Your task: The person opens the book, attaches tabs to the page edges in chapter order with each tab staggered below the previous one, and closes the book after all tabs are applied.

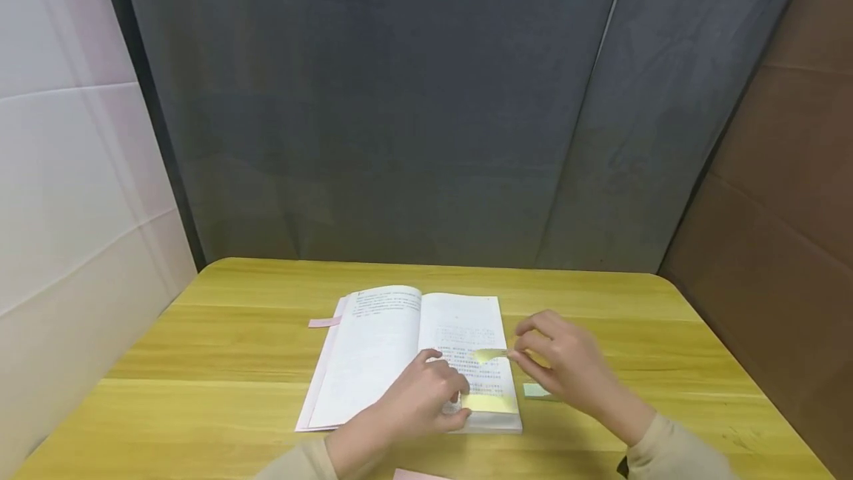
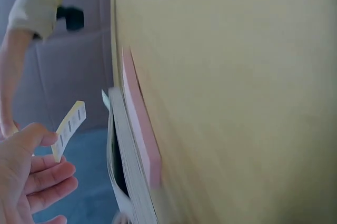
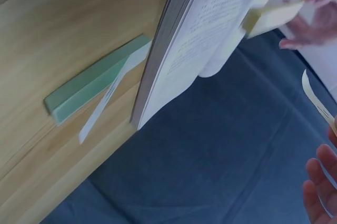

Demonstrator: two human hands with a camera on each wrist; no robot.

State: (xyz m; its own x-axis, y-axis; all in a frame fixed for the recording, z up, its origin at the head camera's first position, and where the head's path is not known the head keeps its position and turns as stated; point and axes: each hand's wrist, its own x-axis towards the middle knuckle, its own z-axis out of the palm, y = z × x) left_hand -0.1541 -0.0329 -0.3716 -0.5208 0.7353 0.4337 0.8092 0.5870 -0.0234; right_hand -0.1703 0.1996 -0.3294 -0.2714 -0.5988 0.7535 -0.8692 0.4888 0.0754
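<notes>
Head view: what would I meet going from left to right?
Pale side panel → pink tab → left hand → yellow sticky pad → right hand → brown side panel.

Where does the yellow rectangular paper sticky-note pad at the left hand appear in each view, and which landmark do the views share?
Head: below and right of centre, the yellow rectangular paper pad at the left hand.
Left wrist: the pad, left, slightly below mid-height.
Right wrist: the pad, upper right.
Shared landmark: the thick white-paged paper book.
</notes>
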